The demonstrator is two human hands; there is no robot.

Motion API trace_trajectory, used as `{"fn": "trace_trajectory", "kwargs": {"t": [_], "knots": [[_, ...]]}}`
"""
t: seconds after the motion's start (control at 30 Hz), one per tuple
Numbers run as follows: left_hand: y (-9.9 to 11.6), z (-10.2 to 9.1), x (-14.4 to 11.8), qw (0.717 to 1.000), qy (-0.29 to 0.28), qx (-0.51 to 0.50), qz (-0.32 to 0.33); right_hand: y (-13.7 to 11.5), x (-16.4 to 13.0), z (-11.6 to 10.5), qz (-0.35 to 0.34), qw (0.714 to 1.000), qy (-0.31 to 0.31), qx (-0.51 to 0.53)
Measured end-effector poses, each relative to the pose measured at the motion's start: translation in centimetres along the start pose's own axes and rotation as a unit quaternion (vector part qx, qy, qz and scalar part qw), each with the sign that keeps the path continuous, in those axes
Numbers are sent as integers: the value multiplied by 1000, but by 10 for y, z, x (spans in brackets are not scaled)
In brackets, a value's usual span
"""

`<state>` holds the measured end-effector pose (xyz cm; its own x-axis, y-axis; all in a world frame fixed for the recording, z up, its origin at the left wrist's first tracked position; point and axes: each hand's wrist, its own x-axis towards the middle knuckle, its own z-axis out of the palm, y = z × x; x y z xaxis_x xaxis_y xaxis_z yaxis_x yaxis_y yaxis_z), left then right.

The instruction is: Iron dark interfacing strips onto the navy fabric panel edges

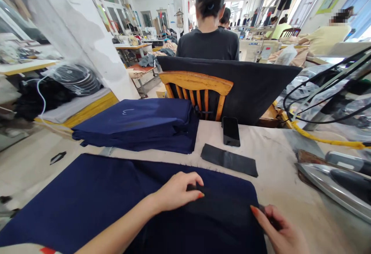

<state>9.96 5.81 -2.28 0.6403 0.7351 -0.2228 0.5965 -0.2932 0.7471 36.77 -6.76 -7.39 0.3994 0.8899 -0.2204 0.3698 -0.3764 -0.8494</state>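
Note:
A navy fabric panel lies flat on the padded table in front of me. On its right part rests a black strip of cloth. My left hand pinches the strip's left end with thumb and fingers. My right hand pinches its right end at the panel's edge. A second black strip lies loose just beyond the panel.
A stack of folded navy pieces sits at the back left, and a phone beside it. A steam iron rests at the right, with cables above. A wooden chair and a seated person in black are ahead.

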Motion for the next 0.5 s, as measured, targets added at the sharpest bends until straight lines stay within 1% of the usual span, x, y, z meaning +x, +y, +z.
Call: {"fn": "trace_trajectory", "kwargs": {"t": [0.03,0.07,0.13,0.23,0.37,0.5], "knots": [[-7,1,4,1000,19,-1,-18,1,6,-1,1,1000,26,-17],[-13,2,8,999,39,2,-30,0,11,-1,2,998,38,-40],[-21,6,14,996,77,21,-40,-1,18,2,3,994,42,-100],[-25,10,17,991,110,69,-40,-5,23,9,2,979,49,-199],[-27,12,16,983,125,129,-47,-5,23,15,-38,964,64,-254],[-29,14,16,980,119,154,-46,8,30,14,-74,955,65,-279]]}}
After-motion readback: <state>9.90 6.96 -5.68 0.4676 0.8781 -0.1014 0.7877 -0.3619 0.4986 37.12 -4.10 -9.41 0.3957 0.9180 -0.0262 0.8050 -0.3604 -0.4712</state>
